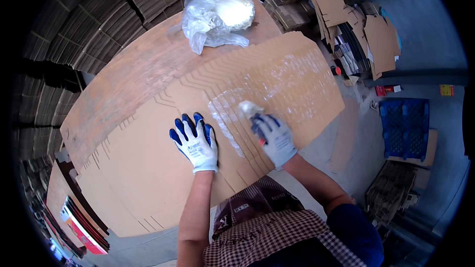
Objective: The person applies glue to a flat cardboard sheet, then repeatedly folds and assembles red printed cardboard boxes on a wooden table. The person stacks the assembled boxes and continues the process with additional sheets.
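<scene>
Brown cardboard sheets (133, 168) lie fanned out in overlapping steps before me, with wet white smears of what looks like glue (225, 123) across their stepped edges. My left hand (197, 143), in a white glove with blue fingertips, rests flat on the cardboard with its fingers spread. Just right of the smears, my right hand (273, 132) in a similar glove curls around a small whitish wad (250, 108) and presses it to the sheets. Its fingers partly hide the wad, and its exact kind does not show.
A crumpled clear plastic bag (210, 17) with a pale mass inside sits on the wooden table (133, 64) beyond the sheets. Stacked cardboard (94, 15) rises at the left. A blue plastic pallet (404, 128) stands at the right, near more cardboard piles.
</scene>
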`<state>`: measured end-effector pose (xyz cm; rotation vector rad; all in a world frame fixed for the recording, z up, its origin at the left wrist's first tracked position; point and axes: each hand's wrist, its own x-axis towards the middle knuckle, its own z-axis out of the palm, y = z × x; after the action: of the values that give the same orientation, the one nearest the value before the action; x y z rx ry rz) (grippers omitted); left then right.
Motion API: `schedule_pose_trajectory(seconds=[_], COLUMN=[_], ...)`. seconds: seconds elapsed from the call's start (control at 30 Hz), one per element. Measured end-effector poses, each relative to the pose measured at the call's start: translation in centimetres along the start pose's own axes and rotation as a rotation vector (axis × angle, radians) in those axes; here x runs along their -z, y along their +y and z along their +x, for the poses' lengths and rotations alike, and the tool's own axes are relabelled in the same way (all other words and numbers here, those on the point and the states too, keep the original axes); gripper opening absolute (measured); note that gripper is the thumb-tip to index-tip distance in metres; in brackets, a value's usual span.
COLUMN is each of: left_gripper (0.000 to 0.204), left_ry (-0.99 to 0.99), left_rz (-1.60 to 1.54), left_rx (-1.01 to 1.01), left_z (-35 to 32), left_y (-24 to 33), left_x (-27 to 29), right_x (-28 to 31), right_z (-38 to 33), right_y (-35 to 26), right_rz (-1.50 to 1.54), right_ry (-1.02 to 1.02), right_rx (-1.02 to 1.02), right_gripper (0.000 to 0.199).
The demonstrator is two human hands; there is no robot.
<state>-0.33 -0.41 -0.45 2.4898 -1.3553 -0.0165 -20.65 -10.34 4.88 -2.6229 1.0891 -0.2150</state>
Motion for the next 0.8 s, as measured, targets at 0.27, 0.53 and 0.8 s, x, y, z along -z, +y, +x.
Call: schedule_pose_trajectory(seconds=[0.27, 0.53, 0.8], left_gripper=[0.044, 0.044, 0.045], left_ry=[-0.014, 0.013, 0.004], left_rz=[0.024, 0.020, 0.043], left_rx=[-0.005, -0.014, -0.008], left_z=[-0.1, -0.1, -0.2], left_y=[0.0, 0.2, 0.3], left_x=[-0.1, -0.2, -0.1], right_x=[-2.2, 0.3, 1.4], right_z=[-3.8, -4.6, -3.0], right_y=[-0.6, -1.4, 2.5], right_rz=[-0.041, -0.046, -0.095], right_ry=[-0.081, -0.063, 0.020], right_rx=[0.147, 0.222, 0.089], right_gripper=[0.049, 0.048, 0.044])
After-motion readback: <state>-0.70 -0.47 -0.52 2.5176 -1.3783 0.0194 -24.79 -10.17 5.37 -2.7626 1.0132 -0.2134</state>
